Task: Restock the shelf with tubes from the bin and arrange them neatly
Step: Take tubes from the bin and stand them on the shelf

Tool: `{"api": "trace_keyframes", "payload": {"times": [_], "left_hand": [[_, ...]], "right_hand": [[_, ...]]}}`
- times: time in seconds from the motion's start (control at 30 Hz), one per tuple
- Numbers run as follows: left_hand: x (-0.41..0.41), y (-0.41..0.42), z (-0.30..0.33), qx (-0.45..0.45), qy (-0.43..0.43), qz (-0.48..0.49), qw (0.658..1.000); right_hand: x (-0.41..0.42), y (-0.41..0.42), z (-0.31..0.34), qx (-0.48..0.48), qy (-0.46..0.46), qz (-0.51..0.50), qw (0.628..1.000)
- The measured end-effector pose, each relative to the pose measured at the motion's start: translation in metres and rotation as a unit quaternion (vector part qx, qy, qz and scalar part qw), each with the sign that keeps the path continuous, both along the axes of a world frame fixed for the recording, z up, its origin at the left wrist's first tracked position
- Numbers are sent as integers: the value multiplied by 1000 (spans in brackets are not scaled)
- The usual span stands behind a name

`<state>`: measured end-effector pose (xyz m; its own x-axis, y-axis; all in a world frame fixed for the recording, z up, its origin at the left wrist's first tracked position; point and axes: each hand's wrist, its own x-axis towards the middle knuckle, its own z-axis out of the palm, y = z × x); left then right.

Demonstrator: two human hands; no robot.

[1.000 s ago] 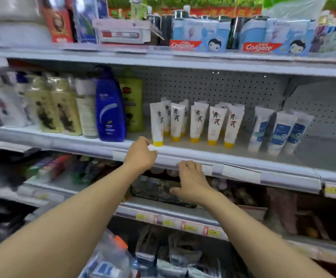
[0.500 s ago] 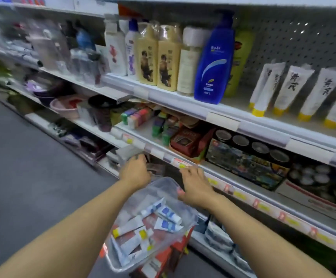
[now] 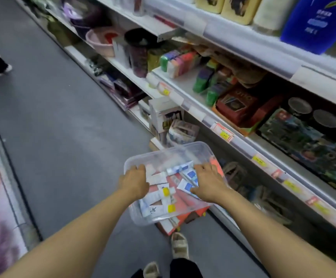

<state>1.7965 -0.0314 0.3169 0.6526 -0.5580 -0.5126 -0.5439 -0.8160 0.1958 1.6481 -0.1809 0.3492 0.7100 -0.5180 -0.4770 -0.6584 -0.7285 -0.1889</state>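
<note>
Both hands dropped from shelf into bin (image 3: 195,149): left hand (image 3: 135,182), right hand (image 3: 208,183) fingers spread over tubes (image 3: 163,194).

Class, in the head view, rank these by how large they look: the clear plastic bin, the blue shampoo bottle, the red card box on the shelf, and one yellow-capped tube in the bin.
1. clear plastic bin
2. blue shampoo bottle, cropped by the frame, so unsure against the bin
3. red card box
4. yellow-capped tube
</note>
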Motion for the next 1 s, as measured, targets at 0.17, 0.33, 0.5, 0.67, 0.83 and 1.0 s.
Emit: {"api": "trace_keyframes", "payload": {"times": [0.17, 0.33, 0.5, 0.67, 0.83, 1.0], "left_hand": [[-6, -5, -43, 22, 34, 29, 999], [-15, -25, -85, 49, 68, 64, 994], [-20, -45, -134, 73, 102, 89, 988], [-19, -67, -184, 79, 125, 109, 983], [-18, -92, -226, 76, 118, 101, 985], [-19, -108, -262, 108, 64, 30, 992]], "right_hand": [[9, -25, -44, 39, 27, 9, 999], [14, -48, -94, 78, 51, 16, 996], [18, -70, -141, 101, 76, 18, 992], [17, -94, -181, 110, 89, -13, 990], [14, -109, -214, 125, 84, -42, 988], [14, -110, -240, 122, 84, -49, 988]]}}
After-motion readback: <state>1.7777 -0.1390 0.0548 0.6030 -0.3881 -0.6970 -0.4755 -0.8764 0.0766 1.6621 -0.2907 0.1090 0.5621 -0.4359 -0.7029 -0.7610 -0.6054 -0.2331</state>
